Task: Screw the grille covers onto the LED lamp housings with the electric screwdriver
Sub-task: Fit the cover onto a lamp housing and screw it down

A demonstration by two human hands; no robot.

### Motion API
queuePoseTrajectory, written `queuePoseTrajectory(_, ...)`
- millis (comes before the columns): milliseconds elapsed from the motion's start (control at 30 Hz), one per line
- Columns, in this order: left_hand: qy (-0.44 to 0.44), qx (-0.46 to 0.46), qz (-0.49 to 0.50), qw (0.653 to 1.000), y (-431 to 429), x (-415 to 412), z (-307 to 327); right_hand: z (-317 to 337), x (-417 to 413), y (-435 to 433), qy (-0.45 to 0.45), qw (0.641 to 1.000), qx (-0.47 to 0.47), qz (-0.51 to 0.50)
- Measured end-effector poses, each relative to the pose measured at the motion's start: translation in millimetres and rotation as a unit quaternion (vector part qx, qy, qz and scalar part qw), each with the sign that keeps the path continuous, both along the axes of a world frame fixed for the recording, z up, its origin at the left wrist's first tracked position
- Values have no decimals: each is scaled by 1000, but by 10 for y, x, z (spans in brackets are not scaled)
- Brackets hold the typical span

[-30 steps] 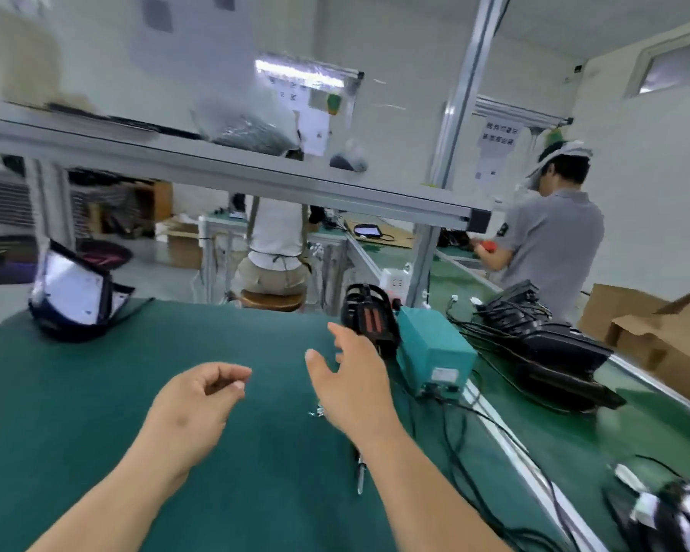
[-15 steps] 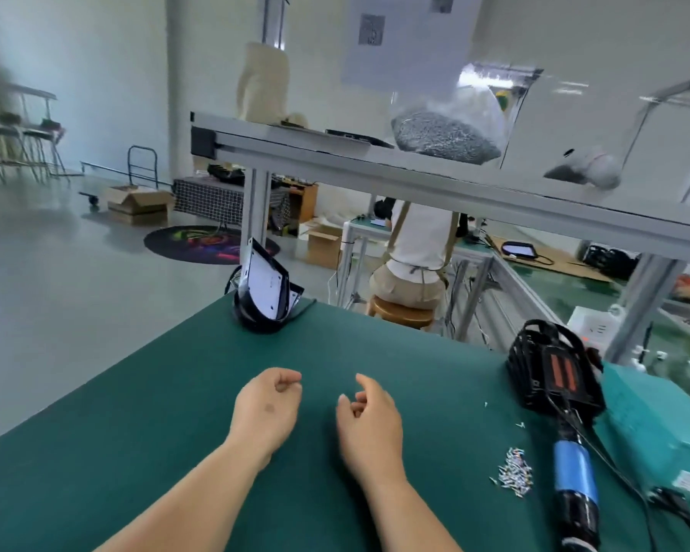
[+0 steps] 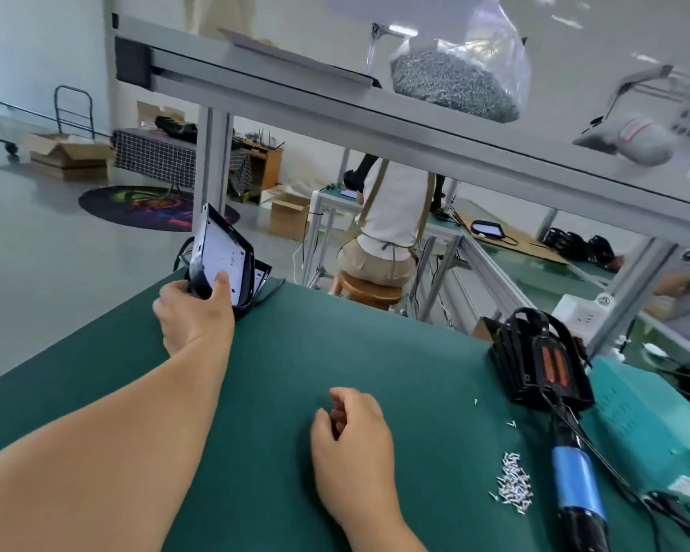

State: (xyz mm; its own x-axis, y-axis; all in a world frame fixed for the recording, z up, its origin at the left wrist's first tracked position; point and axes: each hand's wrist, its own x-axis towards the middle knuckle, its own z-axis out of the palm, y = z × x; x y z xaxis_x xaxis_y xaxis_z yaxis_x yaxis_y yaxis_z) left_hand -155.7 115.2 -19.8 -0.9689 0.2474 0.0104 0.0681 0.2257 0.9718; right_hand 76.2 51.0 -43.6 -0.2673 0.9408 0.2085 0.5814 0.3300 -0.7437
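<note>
A black LED lamp housing (image 3: 224,256) with a white inner panel stands on edge at the far left corner of the green table (image 3: 395,352). My left hand (image 3: 194,312) reaches out to it, thumb on the white panel and fingers around its black rim. My right hand (image 3: 351,444) rests on the mat near the middle, fingers loosely curled, holding nothing. The electric screwdriver (image 3: 578,488), blue-banded with a black grip, lies at the right. A small heap of silver screws (image 3: 512,482) lies just left of it. A black finned housing (image 3: 540,360) sits behind the screwdriver.
A teal power box (image 3: 650,424) with cables stands at the right edge. An aluminium shelf (image 3: 335,89) overhead carries a clear bag of screws (image 3: 455,81). A person on a wooden stool (image 3: 371,290) sits beyond the table.
My left hand stretched forward from the middle of the mat to the far left corner and took hold of the lamp housing. My right hand stayed low. The view swung left.
</note>
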Motion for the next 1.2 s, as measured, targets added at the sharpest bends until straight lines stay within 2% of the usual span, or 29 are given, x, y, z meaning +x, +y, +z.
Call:
queuePoseTrajectory(100, 27, -13, -8, 1000, 21, -2, -18, -17, 6, 5, -7, 1000, 15, 2)
queuePoseTrajectory(167, 14, 10, -3, 1000, -16, 16, -20, -31, 5, 8, -4, 1000, 18, 4)
queuePoseTrajectory(267, -63, 89, -22, 994, -164, 107, 1, -35, 0, 11, 2, 1000, 18, 5)
queuePoseTrajectory(367, -160, 184, -69, 967, -390, 380, 66, -24, 2, 32, 37, 999, 16, -3)
queuePoseTrajectory(467, -215, 232, -151, 937, -641, 845, 65, 22, 1, 19, 153, 988, -11, -25)
queuePoseTrajectory(533, -253, 240, -198, 916, -792, 1192, 7, 56, 12, -2, 281, 957, -49, -49)
queuePoseTrajectory(633, -258, 205, -227, 916, -984, 1607, -85, 97, 67, -6, 425, 898, -104, -51)
queuePoseTrajectory(700, -243, 179, -240, 923, -1093, 1736, -97, 96, 117, 26, 462, 877, -121, -62)
queuePoseTrajectory(800, -237, 141, -278, 920, -1231, 1716, -63, 97, 152, 47, 467, 871, -136, -76)
queuePoseTrajectory(900, -244, 108, -360, 894, -1336, 1664, 3, 110, 165, 22, 476, 864, -149, -70)
queuePoseTrajectory(1033, -152, 65, -424, 891, -1356, 1727, -23, 101, 302, 7, 497, 853, -142, -73)
queuePoseTrajectory(1067, -163, 84, -430, 884, -1350, 1718, -15, 93, 344, 11, 490, 857, -136, -84)
queuePoseTrajectory(1100, -211, 121, -436, 866, -1337, 1702, 19, 87, 390, 6, 481, 861, -134, -94)
queuePoseTrajectory(1167, -338, 184, -448, 807, -1274, 1645, 63, 106, 482, -40, 448, 879, -134, -95)
queuePoseTrajectory(1200, -380, 206, -450, 782, -1240, 1617, 83, 109, 532, -65, 406, 900, -130, -85)
